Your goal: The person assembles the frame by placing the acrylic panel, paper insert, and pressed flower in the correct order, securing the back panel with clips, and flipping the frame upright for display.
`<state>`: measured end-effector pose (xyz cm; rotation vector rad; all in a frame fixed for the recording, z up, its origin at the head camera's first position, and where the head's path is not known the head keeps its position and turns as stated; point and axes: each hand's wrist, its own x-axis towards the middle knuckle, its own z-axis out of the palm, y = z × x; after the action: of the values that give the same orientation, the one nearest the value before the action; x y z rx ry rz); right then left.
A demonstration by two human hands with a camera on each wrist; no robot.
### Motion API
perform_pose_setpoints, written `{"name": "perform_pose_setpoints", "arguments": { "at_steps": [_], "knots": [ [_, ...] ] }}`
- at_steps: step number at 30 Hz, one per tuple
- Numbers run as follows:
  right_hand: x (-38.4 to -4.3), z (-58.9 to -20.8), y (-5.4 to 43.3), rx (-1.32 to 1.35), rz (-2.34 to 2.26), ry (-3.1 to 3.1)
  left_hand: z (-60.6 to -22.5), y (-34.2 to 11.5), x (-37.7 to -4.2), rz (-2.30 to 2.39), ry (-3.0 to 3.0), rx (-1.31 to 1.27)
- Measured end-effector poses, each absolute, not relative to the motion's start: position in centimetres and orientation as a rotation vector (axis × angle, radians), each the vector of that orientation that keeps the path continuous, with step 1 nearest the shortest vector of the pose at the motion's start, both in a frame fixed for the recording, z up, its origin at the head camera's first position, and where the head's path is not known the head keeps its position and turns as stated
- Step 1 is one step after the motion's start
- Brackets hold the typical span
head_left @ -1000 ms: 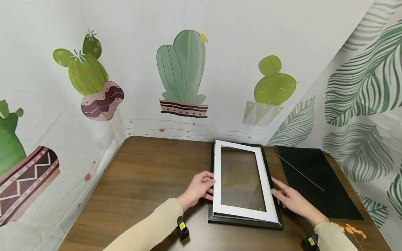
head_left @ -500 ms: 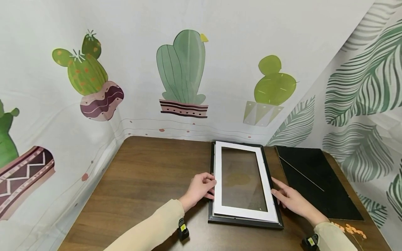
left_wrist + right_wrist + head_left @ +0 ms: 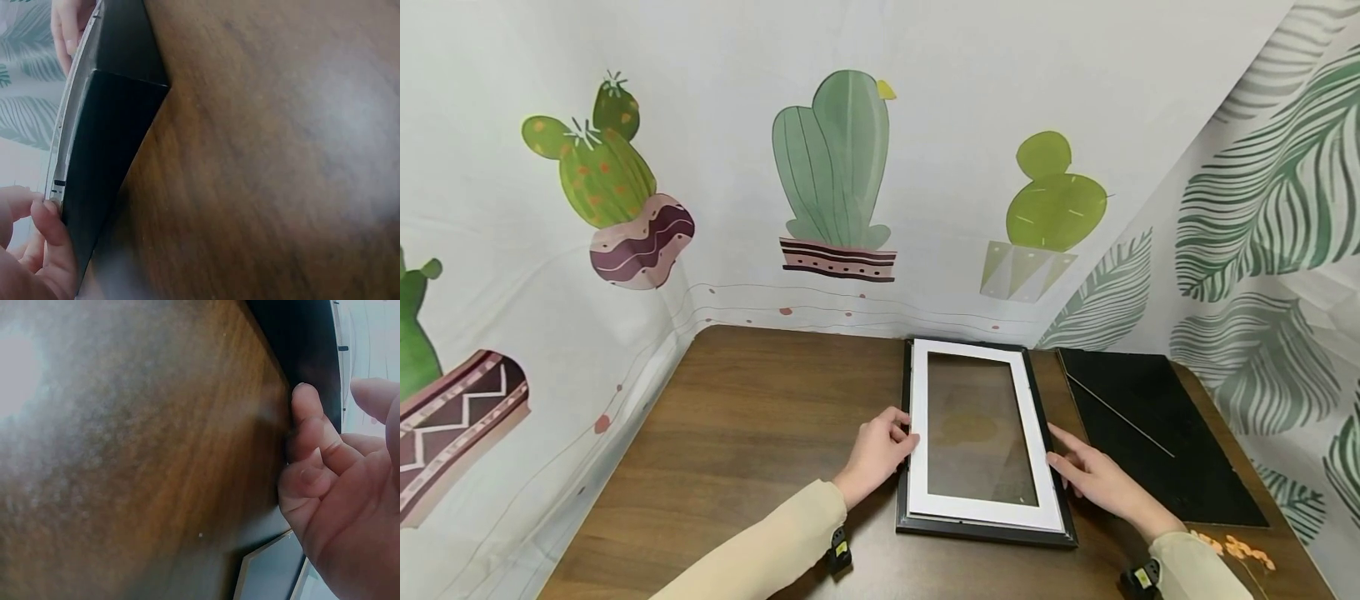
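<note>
A black picture frame [image 3: 985, 534] lies on the table with a white picture mat [image 3: 973, 510] in it. A dark see-through pane [image 3: 977, 425] shows through the mat's window. The mat sits slightly askew, with a dark gap along its near edge. My left hand [image 3: 874, 454] pinches the mat's left edge, thumb on top; in the left wrist view the fingertips [image 3: 47, 212] are right at the frame's rim. My right hand [image 3: 1093, 477] holds the frame's right side, its fingers [image 3: 306, 403] against the outer wall and its thumb over the top edge.
A black backing board [image 3: 1157, 442] with a thin rod [image 3: 1120, 414] on it lies at the right of the wooden table [image 3: 760, 417]. Orange dried flowers [image 3: 1240, 547] lie near the right sleeve. A cactus-print cloth [image 3: 737, 167] hangs behind the table.
My left hand has shifted slightly, its thumb now farther onto the mat's left edge. The mat's top edge has come down a little within the frame. My right hand has stayed put.
</note>
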<state>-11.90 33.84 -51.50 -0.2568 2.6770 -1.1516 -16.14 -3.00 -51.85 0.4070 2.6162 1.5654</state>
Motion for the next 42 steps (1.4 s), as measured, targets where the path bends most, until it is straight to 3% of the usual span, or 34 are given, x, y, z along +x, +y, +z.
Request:
{"name": "perform_pose_setpoints", "arguments": {
  "at_steps": [42],
  "knots": [
    [-11.96,-51.5,33.44,-0.252,-1.093,2.707,-52.39,-2.95,-16.54,1.304,2.813,0.631]
  ]
}}
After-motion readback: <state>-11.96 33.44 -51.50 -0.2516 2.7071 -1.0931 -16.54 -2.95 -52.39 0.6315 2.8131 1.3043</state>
